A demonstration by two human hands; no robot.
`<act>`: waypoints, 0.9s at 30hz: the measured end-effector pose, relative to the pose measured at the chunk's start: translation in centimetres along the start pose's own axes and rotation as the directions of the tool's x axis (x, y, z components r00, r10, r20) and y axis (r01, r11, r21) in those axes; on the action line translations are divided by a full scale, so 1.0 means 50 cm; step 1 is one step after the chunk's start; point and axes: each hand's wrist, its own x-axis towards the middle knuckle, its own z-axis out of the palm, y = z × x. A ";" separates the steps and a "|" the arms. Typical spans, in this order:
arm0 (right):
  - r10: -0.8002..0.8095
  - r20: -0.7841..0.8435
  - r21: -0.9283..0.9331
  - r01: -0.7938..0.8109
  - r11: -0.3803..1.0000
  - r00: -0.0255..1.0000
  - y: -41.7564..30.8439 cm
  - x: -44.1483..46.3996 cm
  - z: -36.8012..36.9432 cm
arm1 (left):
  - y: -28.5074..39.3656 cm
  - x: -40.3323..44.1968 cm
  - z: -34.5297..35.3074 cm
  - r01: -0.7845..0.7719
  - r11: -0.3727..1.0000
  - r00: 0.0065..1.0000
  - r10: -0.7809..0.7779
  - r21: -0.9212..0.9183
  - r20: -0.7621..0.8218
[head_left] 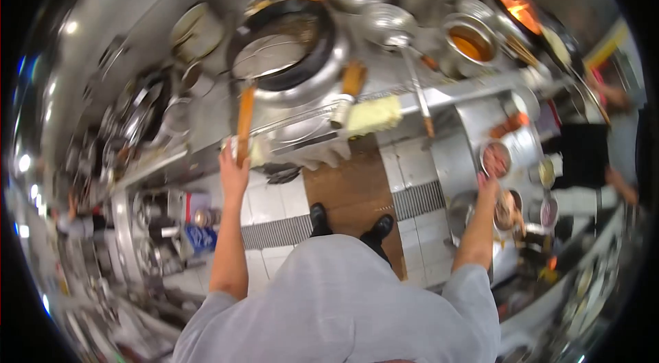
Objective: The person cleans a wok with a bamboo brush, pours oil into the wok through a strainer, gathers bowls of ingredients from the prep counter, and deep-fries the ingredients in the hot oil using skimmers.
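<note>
My left hand (234, 162) is closed around the wooden handle of a wide skimmer (269, 56). Its round mesh head rests inside the black wok (235, 33) at the back left, and dark oil shows beyond the mesh. On the right, my right hand (488, 183) grips the near rim of a small metal bowl (495, 159) of pinkish raw food. Its fingers are partly hidden and blurred. Just below that bowl sits another bowl (506, 211) with pale orange contents, and a smaller one (546, 174) holds something yellowish.
A ladle-like strainer (388, 25) lies across the stove, its handle overhanging the front edge. Nearby are a brush (353, 79), a folded yellow cloth (374, 116) and a pot of orange liquid (470, 44). Flames (519, 9) burn at the back right, beside a co-worker (621, 109).
</note>
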 end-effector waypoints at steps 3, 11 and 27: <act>-0.197 -0.120 -0.054 0.192 0.980 0.973 -0.023 -0.082 0.064 | 0.051 -0.041 -0.037 0.017 0.999 0.996 -0.019 -0.027 -0.090; -0.249 0.211 -0.337 0.310 0.889 0.945 0.020 -0.402 0.186 | 0.150 -0.154 0.031 -0.009 0.920 0.943 0.139 -0.393 0.303; 0.466 0.606 -0.691 0.137 0.709 0.645 0.384 -0.885 0.263 | -0.017 -0.195 0.217 0.316 0.787 0.640 0.236 -0.531 0.731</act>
